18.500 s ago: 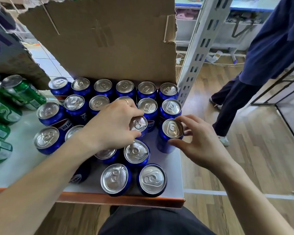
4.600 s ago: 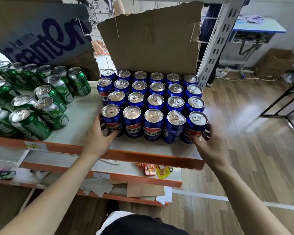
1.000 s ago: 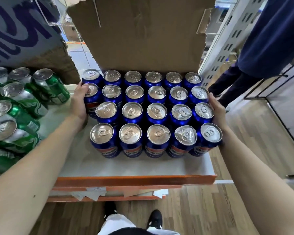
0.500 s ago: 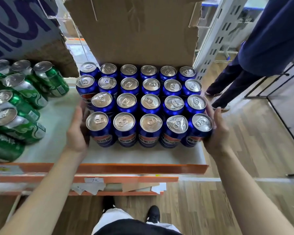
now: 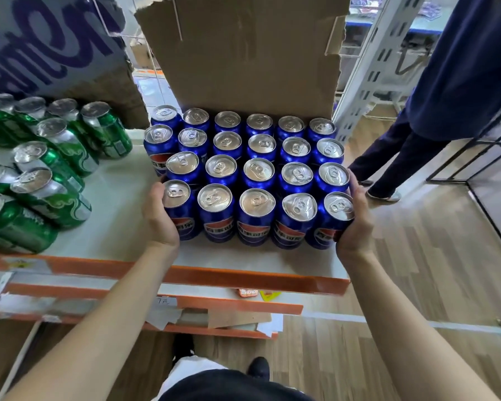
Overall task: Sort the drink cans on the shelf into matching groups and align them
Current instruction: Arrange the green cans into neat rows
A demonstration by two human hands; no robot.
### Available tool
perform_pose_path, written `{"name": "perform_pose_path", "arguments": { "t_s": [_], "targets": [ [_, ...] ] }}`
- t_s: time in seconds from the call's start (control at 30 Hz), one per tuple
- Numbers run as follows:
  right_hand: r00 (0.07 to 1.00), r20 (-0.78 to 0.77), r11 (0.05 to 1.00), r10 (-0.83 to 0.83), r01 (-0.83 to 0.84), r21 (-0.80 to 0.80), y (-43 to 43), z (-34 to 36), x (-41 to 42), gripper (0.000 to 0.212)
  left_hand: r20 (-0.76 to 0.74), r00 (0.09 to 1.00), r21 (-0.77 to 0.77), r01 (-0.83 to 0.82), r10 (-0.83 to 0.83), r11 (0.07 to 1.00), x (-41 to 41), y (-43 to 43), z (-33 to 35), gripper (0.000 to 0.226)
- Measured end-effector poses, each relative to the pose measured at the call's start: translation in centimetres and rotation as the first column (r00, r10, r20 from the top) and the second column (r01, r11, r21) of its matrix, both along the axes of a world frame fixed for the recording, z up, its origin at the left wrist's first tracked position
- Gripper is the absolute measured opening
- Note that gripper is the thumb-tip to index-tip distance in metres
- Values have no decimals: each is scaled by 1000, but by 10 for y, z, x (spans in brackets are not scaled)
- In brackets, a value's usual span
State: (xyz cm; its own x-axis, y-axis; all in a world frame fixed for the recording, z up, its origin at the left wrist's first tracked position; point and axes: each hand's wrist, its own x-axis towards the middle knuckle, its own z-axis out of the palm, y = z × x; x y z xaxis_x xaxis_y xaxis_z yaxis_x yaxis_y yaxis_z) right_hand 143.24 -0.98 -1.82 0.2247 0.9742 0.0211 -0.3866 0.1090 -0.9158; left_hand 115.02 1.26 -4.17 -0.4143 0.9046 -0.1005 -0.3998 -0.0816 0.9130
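Note:
Several blue cans (image 5: 256,175) stand upright in a tight block of rows on the white shelf (image 5: 119,198), in front of a brown cardboard sheet (image 5: 243,50). My left hand (image 5: 159,218) presses flat against the front left blue can (image 5: 177,209). My right hand (image 5: 355,224) cups the front right blue can (image 5: 331,219), so the front row sits squeezed between both palms. Several green cans (image 5: 49,169) stand in a looser group on the shelf's left part, apart from the blue block.
The shelf has an orange front edge (image 5: 214,276), with a lower shelf (image 5: 185,316) holding papers beneath. A grey perforated upright (image 5: 368,73) rises at the right. A person in dark blue clothes (image 5: 446,91) stands on the wooden floor to the right. A printed carton (image 5: 47,44) sits behind the green cans.
Both hands have slid from the block's rear rows forward to its front row over the last second. The blue block has tightened; the green cans have not moved.

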Motion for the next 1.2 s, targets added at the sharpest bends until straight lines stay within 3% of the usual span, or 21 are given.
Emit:
{"name": "perform_pose_path", "arguments": {
  "t_s": [0.2, 0.33, 0.4, 0.47, 0.5, 0.6, 0.67, 0.8, 0.93, 1.2],
  "targets": [
    [985, 164, 999, 48, -47, -9, -1, 3, 14, 46, -137, 980, -69, 138, -147, 988, -13, -9, 12, 36],
    [913, 407, 998, 25, -3, -55, -4, 15, 22, 46, -446, 882, -105, 120, -155, 987, -28, -21, 33, 30],
    [742, 670, 1000, 20, -4, -25, -5, 27, 21, 50, -652, 734, -134, 139, -193, 981, -34, -25, 44, 51],
    [476, 879, 999, -38, 10, 37, -3, 38, 13, 56, -820, 533, -144, 160, -208, 977, -40, -27, 51, 62],
    [385, 922, 998, -51, -8, 59, -2, 44, 6, 59, -876, 438, -139, 173, -203, 975, -42, -28, 53, 64],
    [232, 972, 995, -33, -83, 54, -6, 59, -24, 59, -970, 171, -138, 190, -171, 972, -49, -33, 65, 69],
    [125, 991, 992, -57, -109, 71, -10, 67, -45, 60, -991, 41, -120, 186, -130, 975, -57, -38, 72, 69],
    [189, 982, 985, -16, -163, 47, -21, 80, -97, 64, -996, -75, -64, 187, -51, 980, -92, -53, 84, 64],
    [116, 993, 974, 12, -228, 15, -36, 86, -169, 62, -985, -168, -69, 171, -39, 983, -149, -73, 90, 63],
    [97, 994, 925, 58, -379, -17, -69, 82, -346, 64, -978, -194, -98, 84, -81, 992, -299, -119, 87, 57]
  ]
}}
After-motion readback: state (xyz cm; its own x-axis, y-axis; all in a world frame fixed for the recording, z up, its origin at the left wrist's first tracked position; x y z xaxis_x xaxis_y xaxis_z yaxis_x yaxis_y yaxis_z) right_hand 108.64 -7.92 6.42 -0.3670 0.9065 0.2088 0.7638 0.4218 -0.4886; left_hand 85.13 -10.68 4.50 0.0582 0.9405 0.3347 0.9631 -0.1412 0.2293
